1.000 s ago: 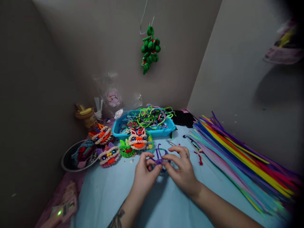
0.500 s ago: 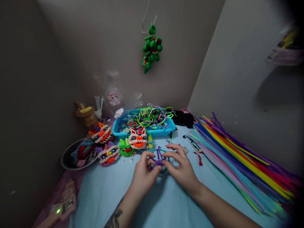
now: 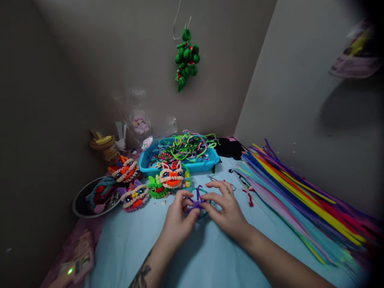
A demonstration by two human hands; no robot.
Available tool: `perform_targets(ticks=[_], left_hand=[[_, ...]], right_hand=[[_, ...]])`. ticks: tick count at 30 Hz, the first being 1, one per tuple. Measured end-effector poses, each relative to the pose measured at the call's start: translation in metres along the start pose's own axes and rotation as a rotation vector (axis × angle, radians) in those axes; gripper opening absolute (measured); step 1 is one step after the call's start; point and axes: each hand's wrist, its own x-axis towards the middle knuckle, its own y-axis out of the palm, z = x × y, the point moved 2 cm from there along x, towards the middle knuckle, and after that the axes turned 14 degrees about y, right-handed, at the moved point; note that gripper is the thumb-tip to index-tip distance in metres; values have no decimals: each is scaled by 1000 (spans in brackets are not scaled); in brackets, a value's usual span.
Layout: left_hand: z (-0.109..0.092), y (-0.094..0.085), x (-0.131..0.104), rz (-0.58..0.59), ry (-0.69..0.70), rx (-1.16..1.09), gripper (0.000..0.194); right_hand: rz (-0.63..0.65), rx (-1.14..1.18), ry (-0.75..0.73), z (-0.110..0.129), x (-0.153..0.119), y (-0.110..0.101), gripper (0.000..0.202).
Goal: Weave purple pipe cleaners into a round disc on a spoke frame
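Observation:
Between my hands, above the blue cloth, is a small purple pipe-cleaner piece [image 3: 197,205] with thin ends sticking up. My left hand [image 3: 180,216] pinches its left side between thumb and fingers. On the other side, my right hand [image 3: 223,206] holds it with thumb and index finger, the other fingers raised. A teal strand [image 3: 205,215] shows around and below the purple piece; whether it is joined to it I cannot tell. Scissors [image 3: 233,186] lie partly hidden behind my right hand.
A blue tray [image 3: 144,168] of tangled pipe cleaners stands at the back. Lion-like fuzzy heads [image 3: 171,175] and a metal bowl [image 3: 78,214] sit to the left. Long colored pipe cleaners [image 3: 300,192] lie right. A green ornament [image 3: 187,56] hangs on the wall.
The whole view has shifted slightly, so most things appear a little further left. Both hands keep hold of the purple piece, with small finger movements.

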Motion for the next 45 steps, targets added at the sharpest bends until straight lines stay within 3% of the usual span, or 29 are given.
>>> perform_targets(ticks=[5,8,11,14,20,26,29,32,38,45], left_hand=[[-1,-2,-2,32,124,112,28],[-5,-7,0,-122,198,267,29],[-6,-10,1,-283,134,322,26],[-3,-4,1,-224,19,178,32],[-3,10,-3,-182,-63,-13,48],[-6,10,0,-219,-109,-180,32],[-3,8,2,-242,-134,-185,27],[-2,8,2,-259,-138,-179,27],[-6,8,2,-259,-130,-141,35],[-1,3,2,-279,-144,-137,38]], right_hand=[[107,99,212,-2,1,4,5],[171,239,375,-7,2,7,11],[148,377,513,-15,5,9,18],[152,462,568,-19,6,10,22],[226,430,554,-8,3,12,18],[197,418,516,-8,-1,16,17],[106,390,441,-10,-3,16,8],[28,338,345,-7,-5,13,19],[65,269,313,-4,-3,7,11],[49,319,286,-19,16,-9,15]])
